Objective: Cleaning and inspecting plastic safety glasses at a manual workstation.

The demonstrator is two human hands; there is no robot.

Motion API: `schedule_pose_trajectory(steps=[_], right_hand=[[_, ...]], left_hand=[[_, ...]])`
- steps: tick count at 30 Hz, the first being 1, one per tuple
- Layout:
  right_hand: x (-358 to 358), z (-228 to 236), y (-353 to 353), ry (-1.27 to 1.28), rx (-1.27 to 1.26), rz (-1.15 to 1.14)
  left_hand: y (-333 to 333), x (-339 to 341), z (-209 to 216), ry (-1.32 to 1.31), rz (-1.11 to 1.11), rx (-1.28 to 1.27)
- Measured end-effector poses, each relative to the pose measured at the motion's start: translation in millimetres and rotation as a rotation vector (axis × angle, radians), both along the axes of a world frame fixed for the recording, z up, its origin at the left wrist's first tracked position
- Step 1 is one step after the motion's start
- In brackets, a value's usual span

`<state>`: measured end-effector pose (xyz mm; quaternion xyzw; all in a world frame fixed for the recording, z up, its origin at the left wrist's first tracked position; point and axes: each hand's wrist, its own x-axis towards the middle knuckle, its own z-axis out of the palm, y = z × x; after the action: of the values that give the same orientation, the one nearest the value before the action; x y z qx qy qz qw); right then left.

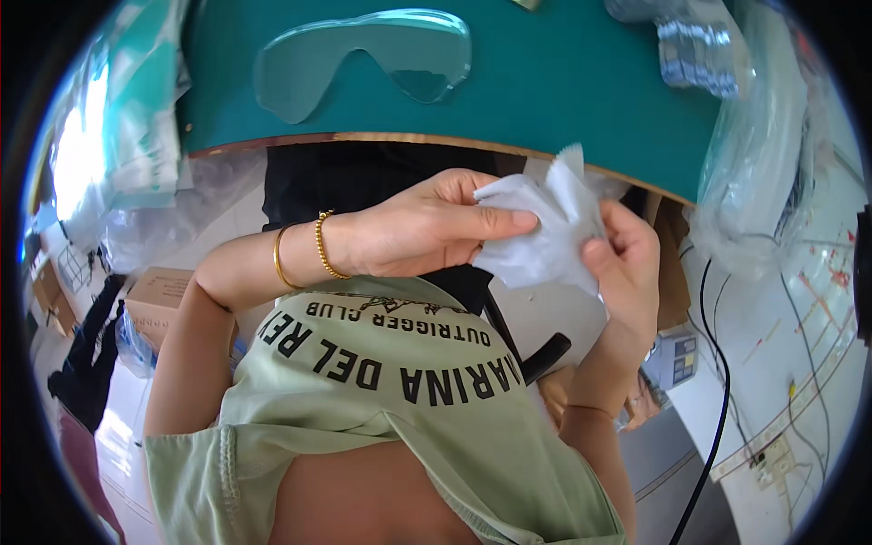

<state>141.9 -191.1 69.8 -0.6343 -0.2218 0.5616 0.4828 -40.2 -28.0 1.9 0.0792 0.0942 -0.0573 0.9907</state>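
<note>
Between my two hands, in front of the table's near edge, is a crumpled white cloth (536, 245) that looks thin, like a wipe. My left hand (436, 227) pinches its left side, thumb on top. My right hand (627, 259) grips the right side, with thumb and fingers closed on it. Beyond my hands, a clear goggle lens (300, 77) with a nose notch lies flat on the green table (563, 91). Nothing touches the lens.
Clear plastic bags (758, 163) hang at the table's right edge, near a clear-wrapped bundle (695, 54). More plastic packaging (136, 118) hangs at the left. A cardboard box (159, 295) sits on the floor at left. A black cable (722, 381) runs down at right.
</note>
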Motion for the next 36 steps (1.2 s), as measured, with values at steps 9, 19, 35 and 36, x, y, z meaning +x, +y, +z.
schedule_pose_trajectory(steps=[9,19,35,36], right_hand=[[-67,-13,79,0.578,0.645,-0.226],[-65,-6,170,-1.107,0.381,0.330],[-67,-11,186,-1.106,0.798,0.583],[-66,-11,191,-1.107,0.794,0.585]], left_hand=[[40,-32,32,0.082,0.039,0.785],[114,-99,37,0.583,0.449,2.363],[97,-71,56,0.564,0.532,2.254],[97,-70,60,0.582,0.524,2.275]])
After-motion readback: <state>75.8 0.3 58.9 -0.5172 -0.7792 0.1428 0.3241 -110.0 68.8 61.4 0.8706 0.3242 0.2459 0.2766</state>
